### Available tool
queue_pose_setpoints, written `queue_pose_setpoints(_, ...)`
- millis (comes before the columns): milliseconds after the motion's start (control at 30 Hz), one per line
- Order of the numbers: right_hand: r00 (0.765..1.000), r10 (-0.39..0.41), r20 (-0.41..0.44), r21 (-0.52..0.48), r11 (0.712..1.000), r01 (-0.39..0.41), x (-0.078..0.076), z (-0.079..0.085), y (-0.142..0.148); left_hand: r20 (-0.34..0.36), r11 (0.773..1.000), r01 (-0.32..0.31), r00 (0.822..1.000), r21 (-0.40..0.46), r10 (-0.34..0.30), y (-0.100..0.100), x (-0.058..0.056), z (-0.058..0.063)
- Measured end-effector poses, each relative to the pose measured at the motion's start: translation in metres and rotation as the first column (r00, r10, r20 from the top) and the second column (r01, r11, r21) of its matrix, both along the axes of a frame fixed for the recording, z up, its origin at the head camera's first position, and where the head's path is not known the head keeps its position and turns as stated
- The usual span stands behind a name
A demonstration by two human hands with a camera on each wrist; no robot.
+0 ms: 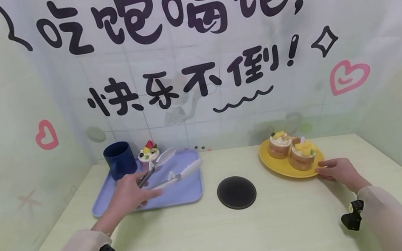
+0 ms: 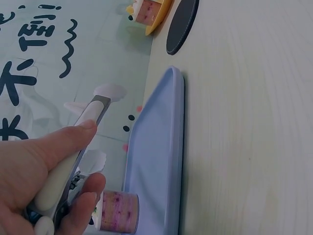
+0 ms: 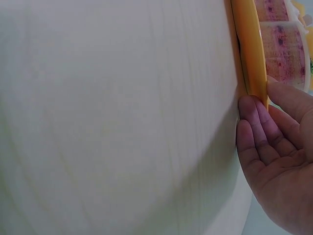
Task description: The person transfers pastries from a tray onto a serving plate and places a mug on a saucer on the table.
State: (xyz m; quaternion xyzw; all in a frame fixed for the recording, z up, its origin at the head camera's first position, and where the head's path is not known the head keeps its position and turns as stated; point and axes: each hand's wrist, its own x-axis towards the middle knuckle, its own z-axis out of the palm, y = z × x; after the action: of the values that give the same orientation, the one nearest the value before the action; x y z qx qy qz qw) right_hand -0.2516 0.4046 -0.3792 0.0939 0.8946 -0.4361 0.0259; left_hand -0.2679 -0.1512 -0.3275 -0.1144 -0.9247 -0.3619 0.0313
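Observation:
My left hand [image 1: 127,195] grips a pair of tongs [image 1: 186,170] with pale tips, held over the blue tray [image 1: 194,191]. The tips stand apart with nothing between them, pointing right. Behind the tongs on the tray is a dessert cup [image 1: 149,154] topped with cream and fruit; its layered side [image 2: 118,211] shows in the left wrist view. My right hand [image 1: 340,173] pinches the near right rim of a yellow plate [image 1: 277,165], thumb on top and fingers beneath [image 3: 257,117]. Two fruit-topped dessert cups, one behind [image 1: 280,148] and one in front [image 1: 302,160], stand on the plate.
A dark blue mug [image 1: 121,159] stands at the tray's back left corner, beside the dessert cup. Between tray and plate lies a round black coaster [image 1: 236,192] on the pale wooden table [image 1: 232,241]. Walls with printed lettering [image 1: 198,76] enclose the back and sides.

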Motion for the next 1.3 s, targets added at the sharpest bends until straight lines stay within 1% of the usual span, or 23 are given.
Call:
queue_pose_setpoints(233,1.000,-0.006,0.002,-0.008,1.000,0.006,0.000,-0.001,0.000,-0.004,1.000,-0.012,1.000,0.002,0.012,-0.009,0.002,0.002)
queue_pose_setpoints(500,1.000,-0.001,-0.009,-0.021,1.000,0.000,0.001,-0.001,-0.001,-0.012,1.000,-0.022,1.000,-0.009,0.022,-0.013,0.005,0.011)
queue_pose_setpoints(567,1.000,0.000,-0.013,-0.022,1.000,0.000,0.002,-0.001,-0.001,-0.020,1.000,-0.029,0.999,-0.008,0.029,-0.015,0.005,0.012)
queue_pose_setpoints(767,1.000,-0.002,-0.011,-0.015,1.000,0.002,0.001,-0.001,-0.001,-0.044,0.997,-0.065,0.997,-0.039,0.063,-0.023,0.004,0.017)
queue_pose_setpoints(933,1.000,-0.004,-0.003,-0.009,1.000,0.004,0.000,0.000,-0.001,-0.037,0.995,-0.083,0.996,-0.052,0.081,-0.029,0.001,0.019)
queue_pose_setpoints(1067,1.000,-0.002,-0.005,-0.002,1.000,0.002,0.001,0.001,-0.002,-0.030,0.995,-0.083,0.996,-0.055,0.081,-0.033,0.001,0.019)
queue_pose_setpoints(1300,1.000,-0.003,-0.009,-0.001,1.000,0.003,0.001,0.000,-0.002,-0.009,0.994,-0.106,0.994,-0.035,0.105,-0.037,0.002,0.025)
